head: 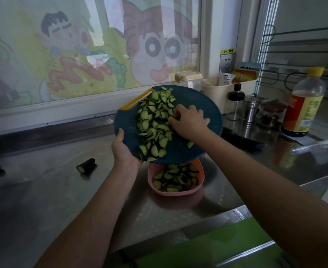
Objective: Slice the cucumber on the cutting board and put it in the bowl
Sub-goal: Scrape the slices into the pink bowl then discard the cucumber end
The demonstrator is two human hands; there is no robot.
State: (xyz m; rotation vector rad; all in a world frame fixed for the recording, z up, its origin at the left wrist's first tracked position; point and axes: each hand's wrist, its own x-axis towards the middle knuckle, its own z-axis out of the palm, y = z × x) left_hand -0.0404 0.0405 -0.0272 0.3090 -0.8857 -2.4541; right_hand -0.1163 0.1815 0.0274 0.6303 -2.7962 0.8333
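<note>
A steel kitchen counter [43, 190] runs under a window covered with a cartoon picture [82, 55]. Above it, the left hand [123, 149] grips the near left edge of a round blue cutting board [202, 105], thumb on top and fingers underneath, and the board tilts down toward that grip.

Up the slope from the grip lies a thick band of cucumber slices [153, 120], reaching from the far rim down to the low edge just beside the holding fingers. The right hand [190, 122] rests on the board on the far side of the band from the grip. Its fingers are bent, with the tips in the slices; whether they pinch any cannot be made out.

Right below the grip, under the board's low edge, a pink bowl [202, 175] stands on the counter. It already holds a heap of cut cucumber [174, 178].

To the left of the gripping hand, well apart from it, a cucumber end [86, 165] lies on the steel. Far off past the right hand stand a metal shaker [251, 111] and a yellow-capped bottle [302, 105].
</note>
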